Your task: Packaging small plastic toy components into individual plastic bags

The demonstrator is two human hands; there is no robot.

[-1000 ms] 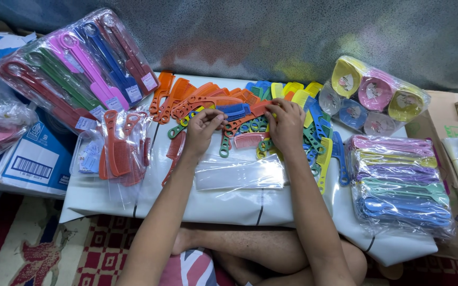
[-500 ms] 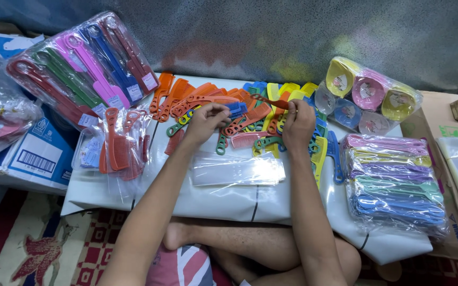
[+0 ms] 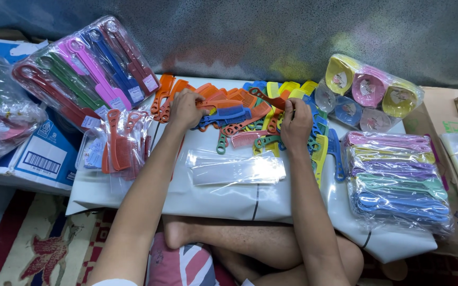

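Observation:
A heap of loose plastic combs [image 3: 250,124] in orange, blue, yellow, green and pink lies at the back of a white board [image 3: 213,201] over my lap. My left hand [image 3: 185,108] is closed on a small bunch of orange and blue combs [image 3: 226,110] at the heap's left side. My right hand [image 3: 295,126] rests on the heap's right side, its fingertips pinching the end of a red-brown comb [image 3: 267,99]. A stack of clear plastic sleeves [image 3: 237,169] lies flat on the board just in front of both hands.
A wrapped pack of long-handled combs [image 3: 86,69] leans at the back left, with a bag of orange combs [image 3: 120,143] below it. On the right sit a pack of round coloured mirrors [image 3: 369,92] and a pack of pastel combs [image 3: 398,182]. Cardboard boxes [image 3: 41,156] flank the board.
Both hands have spread apart over the heap. The left hand has moved left and closed on orange and blue combs; the right has shifted right onto a red-brown comb.

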